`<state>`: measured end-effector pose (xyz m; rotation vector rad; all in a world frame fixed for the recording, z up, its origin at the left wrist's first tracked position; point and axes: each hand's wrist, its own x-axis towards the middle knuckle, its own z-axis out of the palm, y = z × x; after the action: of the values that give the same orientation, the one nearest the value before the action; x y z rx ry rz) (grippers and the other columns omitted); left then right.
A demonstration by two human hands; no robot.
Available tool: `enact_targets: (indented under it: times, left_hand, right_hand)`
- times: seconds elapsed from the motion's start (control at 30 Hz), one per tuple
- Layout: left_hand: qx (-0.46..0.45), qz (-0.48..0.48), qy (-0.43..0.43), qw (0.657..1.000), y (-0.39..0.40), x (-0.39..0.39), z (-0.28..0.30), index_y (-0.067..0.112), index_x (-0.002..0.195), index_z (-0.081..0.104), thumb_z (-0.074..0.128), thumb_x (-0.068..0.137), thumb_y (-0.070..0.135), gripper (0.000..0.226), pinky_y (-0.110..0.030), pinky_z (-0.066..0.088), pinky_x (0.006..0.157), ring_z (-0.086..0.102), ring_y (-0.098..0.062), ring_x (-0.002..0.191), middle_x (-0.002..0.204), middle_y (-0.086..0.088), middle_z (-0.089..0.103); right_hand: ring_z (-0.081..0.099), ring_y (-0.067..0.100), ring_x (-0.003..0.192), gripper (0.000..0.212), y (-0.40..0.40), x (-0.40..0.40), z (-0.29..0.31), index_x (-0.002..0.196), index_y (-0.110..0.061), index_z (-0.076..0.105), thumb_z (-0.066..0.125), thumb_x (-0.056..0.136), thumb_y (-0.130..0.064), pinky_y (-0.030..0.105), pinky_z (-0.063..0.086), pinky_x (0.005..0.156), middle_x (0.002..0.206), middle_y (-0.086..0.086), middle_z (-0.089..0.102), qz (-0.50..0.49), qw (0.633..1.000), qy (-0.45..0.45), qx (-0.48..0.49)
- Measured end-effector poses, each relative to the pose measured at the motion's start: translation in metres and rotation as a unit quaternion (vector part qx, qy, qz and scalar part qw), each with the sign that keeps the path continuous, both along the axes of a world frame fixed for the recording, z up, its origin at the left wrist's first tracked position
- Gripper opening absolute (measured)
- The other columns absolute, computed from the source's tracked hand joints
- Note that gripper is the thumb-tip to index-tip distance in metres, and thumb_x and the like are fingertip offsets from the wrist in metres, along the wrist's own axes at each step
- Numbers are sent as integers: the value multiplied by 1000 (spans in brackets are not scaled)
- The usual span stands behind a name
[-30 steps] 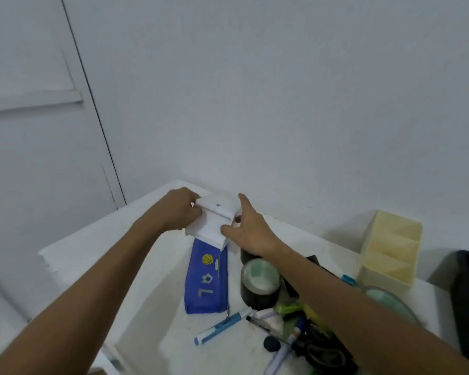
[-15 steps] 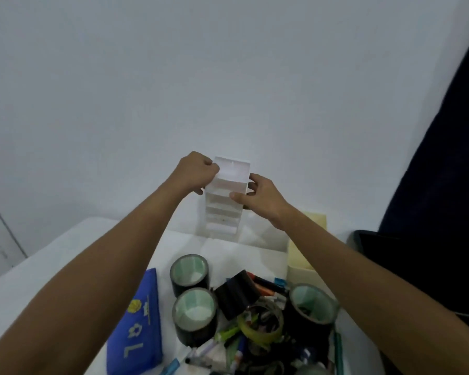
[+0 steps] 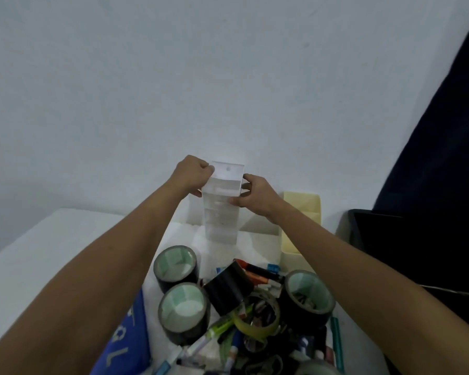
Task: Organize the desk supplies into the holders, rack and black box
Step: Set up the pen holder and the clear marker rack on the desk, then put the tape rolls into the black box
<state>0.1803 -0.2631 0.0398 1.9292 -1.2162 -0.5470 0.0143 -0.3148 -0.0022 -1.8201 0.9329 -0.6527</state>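
the white rack (image 3: 222,209) is held upright against the wall (image 3: 228,77), its long axis vertical, with the tab end and its small hole at the top and the tiers facing the camera. its foot is seen just above the white desk (image 3: 52,253); whether it touches the desk cannot be told.

the rack's top is gripped from both sides. the left hand (image 3: 191,175) is curled round the rack's upper left edge, knuckles up, thumb below the fingers. the right hand (image 3: 256,196) is pinched on the rack's upper right edge, fingers behind and thumb in front lower down. both forearms are stretched forward and converge on the rack.

just right of the rack a cream holder (image 3: 303,220) is stood against the wall, and further right of it a black box (image 3: 390,239) is seen. nearer the camera than the rack, a heap of supplies is spread: four black tape rolls (image 3: 184,312), a yellowish tape roll (image 3: 256,318), and pens (image 3: 257,274) and markers mixed beneath them. left of the heap a blue pouch (image 3: 125,339) is laid flat.
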Motion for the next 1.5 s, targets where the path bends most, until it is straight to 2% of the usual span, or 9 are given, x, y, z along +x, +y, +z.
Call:
enact_targets:
  times: [0.27, 0.43, 0.6, 0.73, 0.87, 1.0, 1.13, 1.3, 1.5]
  left_hand:
    - [-18, 25, 28, 999, -6, 2, -10, 7, 111, 68, 51, 96, 31, 33, -37, 59, 68, 66, -30, 91, 101, -6, 64]
    - [-46, 54, 32, 997, -8, 4, -17, 13, 89, 66, 50, 96, 36, 29, -37, 60, 66, 64, -28, 83, 94, -4, 63]
    - [-49, 54, 15, 997, -6, 7, -21, 5, 94, 71, 47, 95, 46, 47, -39, 61, 65, 67, -28, 82, 94, -12, 69]
    - [-55, 39, 29, 997, 6, 8, -23, 2, 99, 66, 39, 95, 52, 58, -35, 60, 62, 68, -28, 83, 97, -18, 68]
    - [-20, 4, -61, 998, 43, 11, -28, 14, 119, 60, 50, 91, 30, 33, -31, 58, 59, 69, -24, 76, 101, -7, 68]
    - [176, -114, -135, 968, 89, 12, -44, 13, 97, 67, 57, 86, 28, 21, -27, 53, 51, 71, -21, 72, 88, -8, 71]
    - [277, -150, -229, 921, 116, 6, -72, 16, 80, 68, 59, 84, 49, 34, -25, 45, 60, 61, -17, 70, 75, 1, 64]
    - [263, -144, -271, 915, 125, -8, -97, 15, 70, 66, 62, 82, 47, 35, -26, 39, 64, 55, -18, 73, 70, 2, 56]
    - [226, -94, -388, 888, 129, -18, -70, 9, 90, 62, 56, 89, 29, 21, -32, 42, 65, 54, -24, 81, 90, -8, 59]
  right_hand:
    - [60, 26, 110, 60, -3, 9, -8, 131, -16, 51, 75, 77, -13, 46, 50, 96, 129, 9, 56, -31, 998, 2, -48]
    - [62, 25, 108, 57, 0, 14, -11, 133, -17, 51, 72, 80, -11, 41, 50, 97, 132, 7, 56, -54, 996, -3, -70]
    - [61, 26, 108, 62, 3, 17, -11, 136, -16, 48, 74, 79, -16, 40, 49, 97, 130, 10, 56, -81, 992, 20, -90]
    - [55, 21, 97, 60, 15, 10, -10, 129, -9, 44, 75, 79, -23, 27, 46, 77, 114, 13, 58, -122, 987, 26, -99]
    - [50, 12, 73, 43, 34, -9, -4, 111, -9, 48, 74, 80, -23, 19, 38, 55, 92, 3, 53, -51, 985, 98, -135]
    - [55, -4, 76, 41, 62, -30, 4, 114, -20, 62, 74, 79, -37, 18, 44, 72, 103, -7, 64, 211, 937, 233, -150]
    - [53, -12, 88, 52, 84, -36, 8, 122, -29, 60, 72, 76, -49, 16, 38, 82, 120, -14, 62, 328, 877, 327, -126]
    - [60, 15, 96, 38, 97, -33, -1, 112, -18, 67, 75, 78, -32, 30, 47, 87, 115, -2, 66, 330, 836, 392, -197]
    - [55, 6, 78, 20, 97, -58, 15, 98, -17, 69, 74, 80, -23, 21, 41, 75, 91, -8, 63, 238, 903, 291, -206]
